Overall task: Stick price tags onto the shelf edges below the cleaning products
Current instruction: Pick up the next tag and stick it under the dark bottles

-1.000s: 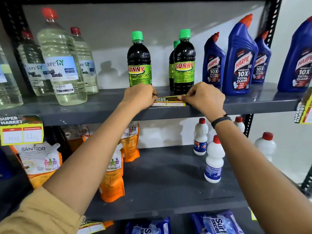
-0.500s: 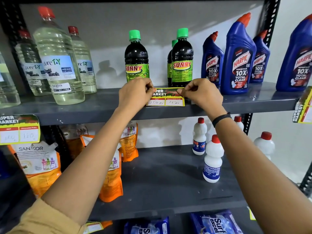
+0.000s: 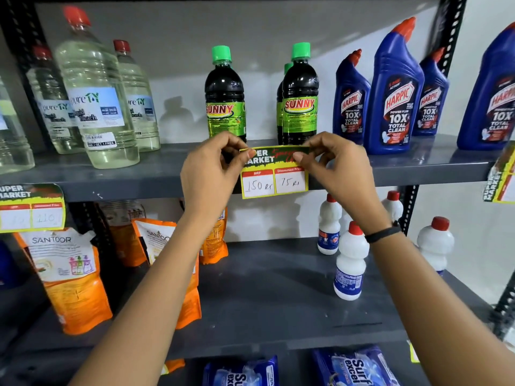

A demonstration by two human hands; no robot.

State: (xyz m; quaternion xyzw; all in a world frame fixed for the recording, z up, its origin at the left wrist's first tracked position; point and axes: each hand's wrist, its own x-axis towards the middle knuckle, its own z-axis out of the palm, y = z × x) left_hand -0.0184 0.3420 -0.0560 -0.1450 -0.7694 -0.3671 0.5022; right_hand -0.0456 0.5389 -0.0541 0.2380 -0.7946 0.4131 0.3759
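Note:
A yellow and green price tag [image 3: 274,179] reading 150 and 75 hangs in front of the grey upper shelf edge [image 3: 139,188], below the dark Sunny bottles [image 3: 299,98]. My left hand [image 3: 214,174] pinches its top left corner. My right hand [image 3: 334,168] pinches its top right corner. The tag faces me upright, its lower half dropping below the shelf edge. Another tag [image 3: 32,207] is stuck on the same edge at the far left, and a third tag [image 3: 501,179] shows at the far right.
Clear bleach bottles [image 3: 94,101] stand left on the upper shelf, blue Harpic bottles [image 3: 395,90] right. The lower shelf [image 3: 278,296] holds orange Santoor pouches [image 3: 69,277] and white bottles [image 3: 351,263]. Blue Surf Excel packs [image 3: 354,369] lie below.
The tag was lying flat along the shelf edge. Both hands have lifted and turned it upright so its printed face shows. The camera has moved closer.

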